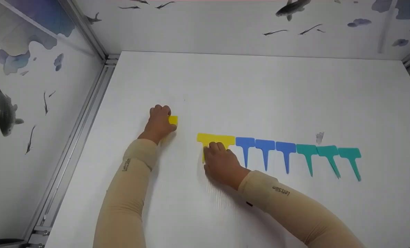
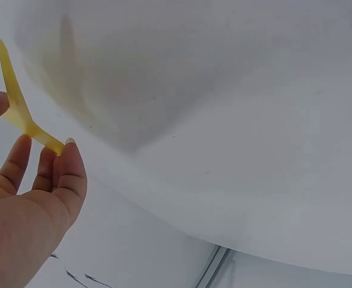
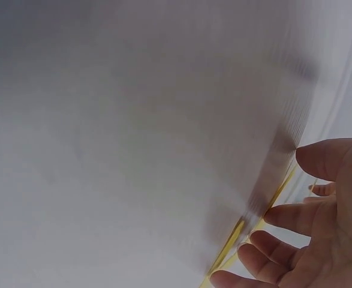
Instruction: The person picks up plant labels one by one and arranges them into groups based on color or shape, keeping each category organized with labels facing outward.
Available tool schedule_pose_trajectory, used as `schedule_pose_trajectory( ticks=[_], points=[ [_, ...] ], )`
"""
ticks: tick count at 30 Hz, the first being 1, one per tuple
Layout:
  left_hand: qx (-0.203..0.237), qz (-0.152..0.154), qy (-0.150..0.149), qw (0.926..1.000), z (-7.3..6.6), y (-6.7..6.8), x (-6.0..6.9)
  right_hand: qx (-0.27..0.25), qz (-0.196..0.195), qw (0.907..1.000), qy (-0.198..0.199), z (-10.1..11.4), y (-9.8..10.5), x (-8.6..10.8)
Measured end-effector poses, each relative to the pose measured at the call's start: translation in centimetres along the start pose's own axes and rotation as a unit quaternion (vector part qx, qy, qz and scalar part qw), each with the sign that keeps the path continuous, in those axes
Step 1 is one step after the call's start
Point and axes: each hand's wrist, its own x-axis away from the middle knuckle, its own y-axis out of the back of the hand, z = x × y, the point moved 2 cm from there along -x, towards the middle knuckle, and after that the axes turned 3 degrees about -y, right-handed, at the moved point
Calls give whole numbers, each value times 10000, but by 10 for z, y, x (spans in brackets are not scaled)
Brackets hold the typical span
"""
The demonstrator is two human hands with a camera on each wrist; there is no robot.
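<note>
My left hand (image 1: 157,122) pinches a yellow T-shaped plant label (image 1: 173,120) between thumb and fingers. In the left wrist view this yellow label (image 2: 21,114) is held above the white surface, its pointed stem angled up. To the right, two more yellow plant labels (image 1: 206,137) lie side by side at the left end of a row. My right hand (image 1: 223,165) rests over them and partly hides their stems. The right wrist view has its extended fingertips (image 3: 277,214) touching the yellow labels (image 3: 226,246) on the surface.
Several plant labels continue the row rightward, blue ones (image 1: 265,144) first, then green ones (image 1: 307,149), stems toward me. They lie on a white tabletop (image 1: 260,93) with a grey smudge (image 1: 320,137). Fish-patterned panels (image 1: 198,27) stand behind and at left, with a metal rail (image 1: 77,148) along the left edge.
</note>
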Motion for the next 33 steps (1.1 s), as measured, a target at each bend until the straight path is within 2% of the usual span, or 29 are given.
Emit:
schedule_pose_trajectory(
  ticks=[5, 12, 16, 27, 33],
  points=[
    [-25, 134, -65, 9999, -7, -4, 5, 45, -111, 9999, 8, -2, 0, 1],
    [-206, 241, -82, 9995, -13, -16, 10, -108, 174, 9997, -154, -4, 0, -1],
    [-229, 289, -82, 9993, -14, -19, 13, -91, 161, 9998, -124, -3, 0, -1],
    [-243, 240, -38, 9994, -14, -27, 20, -62, 167, 9998, -61, 0, 0, 0],
    [-284, 290, -63, 9992, -20, -32, 20, 60, 228, 9997, -60, 0, 0, 0]
  ],
)
